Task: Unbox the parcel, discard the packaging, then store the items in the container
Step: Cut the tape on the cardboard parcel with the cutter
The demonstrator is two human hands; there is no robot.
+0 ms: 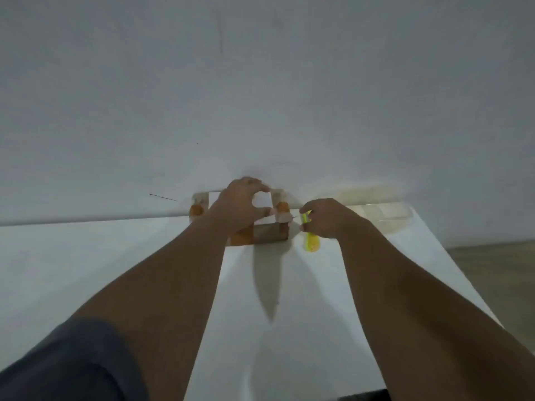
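Observation:
A small cardboard parcel (270,234) with orange tape patches sits at the far edge of the white table (115,270), against the wall. My left hand (241,204) rests over its top with fingers curled on it, covering much of the box. Just right of the parcel, my right hand (325,218) is closed around a yellow-green box cutter (310,243), whose tip points toward the parcel's right corner. A clear plastic container (385,217) stands at the far right of the table, behind my right hand.
A plain white wall (260,82) rises directly behind the table. The table's right edge drops to a wooden floor (492,270). A dark sleeve (66,363) shows at the lower left.

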